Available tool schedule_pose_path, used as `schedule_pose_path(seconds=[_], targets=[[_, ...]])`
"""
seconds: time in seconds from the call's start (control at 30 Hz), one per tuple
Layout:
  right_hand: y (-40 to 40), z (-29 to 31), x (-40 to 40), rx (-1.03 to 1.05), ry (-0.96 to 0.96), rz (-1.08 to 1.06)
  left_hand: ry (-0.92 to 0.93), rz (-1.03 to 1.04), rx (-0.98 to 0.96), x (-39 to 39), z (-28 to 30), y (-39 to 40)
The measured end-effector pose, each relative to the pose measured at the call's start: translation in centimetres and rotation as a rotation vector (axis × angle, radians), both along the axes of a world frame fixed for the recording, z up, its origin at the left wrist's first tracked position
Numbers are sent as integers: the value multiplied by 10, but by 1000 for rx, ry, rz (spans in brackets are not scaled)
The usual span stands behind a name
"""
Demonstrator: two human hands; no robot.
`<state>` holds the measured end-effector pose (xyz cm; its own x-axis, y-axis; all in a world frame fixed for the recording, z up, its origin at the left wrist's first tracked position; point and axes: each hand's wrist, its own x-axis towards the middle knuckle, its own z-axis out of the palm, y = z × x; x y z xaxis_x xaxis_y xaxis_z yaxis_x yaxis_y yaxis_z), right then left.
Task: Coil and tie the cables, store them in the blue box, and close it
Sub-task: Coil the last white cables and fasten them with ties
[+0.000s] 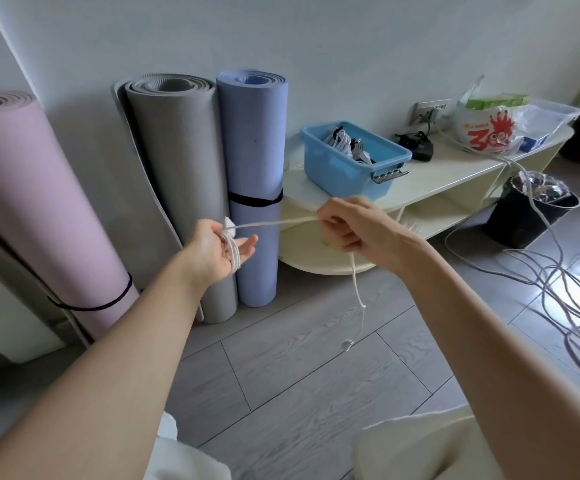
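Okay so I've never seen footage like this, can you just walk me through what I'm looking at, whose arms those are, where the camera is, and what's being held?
There is no machine here. One wide camera sits on a person's head, looking forward and down, so both arms are that person's own.

The left hand has a white cable looped around its fingers. The right hand keeps a closed grip on the same cable, pulling a stretch taut between the hands; the loose end hangs toward the floor.

Behind, on a low cream shelf, stands an open blue box already holding bundled white cables. More loose cables lie on the floor at right. Three rolled mats lean against the wall.
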<state>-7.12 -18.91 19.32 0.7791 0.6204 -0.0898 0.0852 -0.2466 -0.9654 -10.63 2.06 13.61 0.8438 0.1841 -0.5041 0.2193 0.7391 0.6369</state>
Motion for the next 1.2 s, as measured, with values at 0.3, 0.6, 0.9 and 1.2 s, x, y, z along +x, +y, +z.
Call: schedule_pose_path(seconds=[0.3, 0.6, 0.9, 1.2], targets=[[4, -37, -11, -701, 166, 380, -377, -292, -234, 3, 39, -33], [-15, -36, 15, -797, -316, -114, -101, -1153, 166, -18, 41, -55], [2, -24, 12, -440, -332, -138, 94, -1056, 344, -15, 17, -50], [5, -10, -6, -239, 4, 155, -196, -31, -120, 8, 23, -17]])
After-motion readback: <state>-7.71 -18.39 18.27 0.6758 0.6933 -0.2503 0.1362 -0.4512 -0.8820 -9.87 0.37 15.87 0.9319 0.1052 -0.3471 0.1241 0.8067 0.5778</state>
